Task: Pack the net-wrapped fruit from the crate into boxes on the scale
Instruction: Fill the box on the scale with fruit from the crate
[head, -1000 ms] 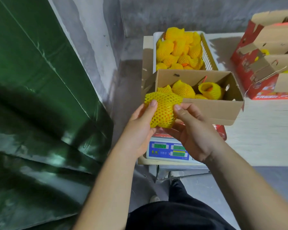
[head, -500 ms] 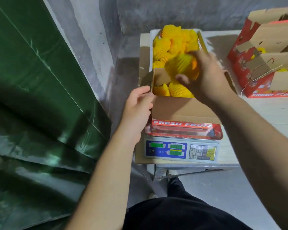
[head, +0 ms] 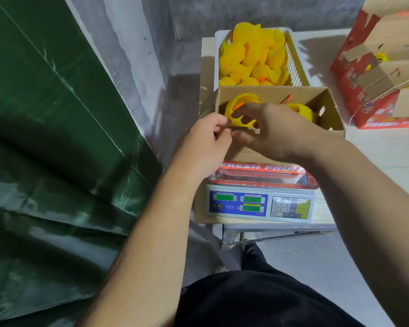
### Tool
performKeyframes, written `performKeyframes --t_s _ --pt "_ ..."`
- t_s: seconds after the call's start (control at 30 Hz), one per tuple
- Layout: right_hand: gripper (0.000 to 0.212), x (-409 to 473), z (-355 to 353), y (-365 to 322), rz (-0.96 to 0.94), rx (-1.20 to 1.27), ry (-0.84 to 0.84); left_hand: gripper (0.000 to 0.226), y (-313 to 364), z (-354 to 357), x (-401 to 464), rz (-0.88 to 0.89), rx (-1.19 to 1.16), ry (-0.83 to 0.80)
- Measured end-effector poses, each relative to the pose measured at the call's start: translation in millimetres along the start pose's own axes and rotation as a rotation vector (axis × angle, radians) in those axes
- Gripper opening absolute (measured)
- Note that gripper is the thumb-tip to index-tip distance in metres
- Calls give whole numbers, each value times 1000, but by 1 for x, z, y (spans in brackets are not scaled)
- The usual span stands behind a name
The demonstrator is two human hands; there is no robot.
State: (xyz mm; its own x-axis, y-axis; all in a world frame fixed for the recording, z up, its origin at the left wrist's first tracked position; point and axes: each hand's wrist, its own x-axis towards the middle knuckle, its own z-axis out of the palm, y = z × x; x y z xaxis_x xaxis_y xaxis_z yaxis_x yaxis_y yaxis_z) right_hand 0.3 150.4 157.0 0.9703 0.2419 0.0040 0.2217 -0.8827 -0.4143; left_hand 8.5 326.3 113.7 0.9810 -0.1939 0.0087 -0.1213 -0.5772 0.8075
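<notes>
Both hands met at the cardboard box's (head: 328, 107) near-left rim: left hand (head: 204, 142) pinching the edge, right hand (head: 273, 128) loosely spread over a netted fruit (head: 240, 107).

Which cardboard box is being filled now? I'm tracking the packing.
The open brown box on the scale, where both hands meet; the red boxes stand apart at the right.
</notes>
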Motion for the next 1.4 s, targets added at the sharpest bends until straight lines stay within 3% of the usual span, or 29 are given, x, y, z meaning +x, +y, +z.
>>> performKeyframes --t_s 0.5,0.83,1.0,1.1,1.27,1.4 --pt "41 34 3 36 -3 127 -1 22 0 12 38 38 -21 -30" --pt "34 148 -26 143 104 86 47 27 29 33 206 166 191 -63" --pt "35 223 -37 224 168 32 3 27 20 70 313 78 265 -150" --pt "45 272 -36 270 201 -39 -99 38 7 95 373 -26 315 -183" --pt "67 350 -16 315 195 -146 -231 84 -24 107 462 -230 441 -93" --pt "81 406 6 325 77 -148 -161 105 -37 118 505 -244 652 -93"
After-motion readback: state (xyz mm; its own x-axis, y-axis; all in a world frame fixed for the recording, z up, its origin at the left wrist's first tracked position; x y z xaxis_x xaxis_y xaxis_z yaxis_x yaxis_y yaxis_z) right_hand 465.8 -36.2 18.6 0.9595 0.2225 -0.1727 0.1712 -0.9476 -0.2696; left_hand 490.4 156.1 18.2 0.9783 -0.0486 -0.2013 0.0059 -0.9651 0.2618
